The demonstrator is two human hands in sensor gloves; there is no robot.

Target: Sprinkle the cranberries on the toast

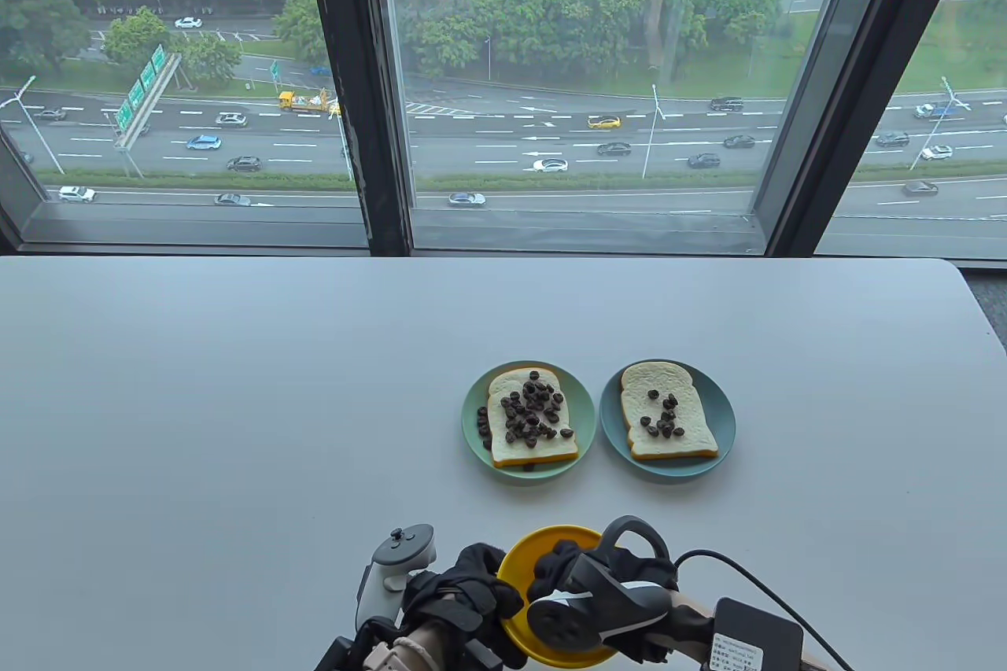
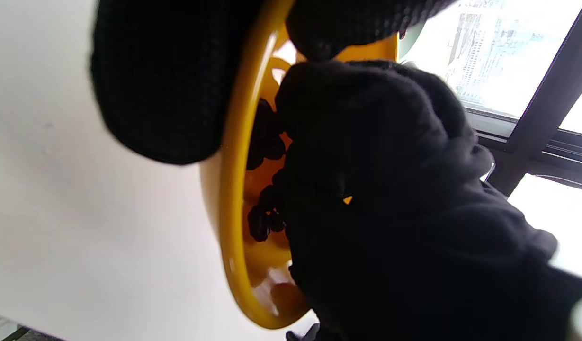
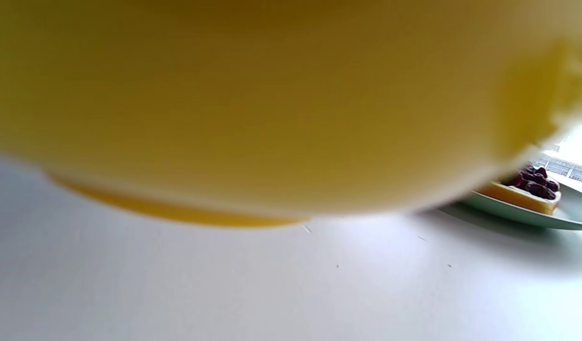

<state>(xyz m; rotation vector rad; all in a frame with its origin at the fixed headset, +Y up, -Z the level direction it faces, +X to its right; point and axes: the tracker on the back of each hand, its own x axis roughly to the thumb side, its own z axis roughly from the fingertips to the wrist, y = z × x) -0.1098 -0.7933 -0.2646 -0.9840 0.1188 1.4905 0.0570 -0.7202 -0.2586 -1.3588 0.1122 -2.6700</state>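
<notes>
A yellow bowl [image 1: 551, 545] stands at the table's near edge with dark cranberries [image 2: 262, 142] inside. My left hand [image 1: 488, 584] grips the bowl's left rim, fingers [image 2: 163, 85] on the outside. My right hand [image 1: 555, 565] reaches into the bowl, and its glove [image 2: 390, 189] covers most of the cranberries. Its fingertips are hidden. Farther out, a toast [image 1: 531, 419] heaped with cranberries lies on a green plate [image 1: 472, 419]. A toast [image 1: 665, 419] with fewer cranberries lies on a blue plate [image 1: 724, 419].
The bowl's outer wall [image 3: 272, 94] fills the right wrist view, with one toast plate [image 3: 532, 215] past it. A black box with a cable [image 1: 755, 635] sits on my right forearm. The white table [image 1: 236, 427] ends at a large window.
</notes>
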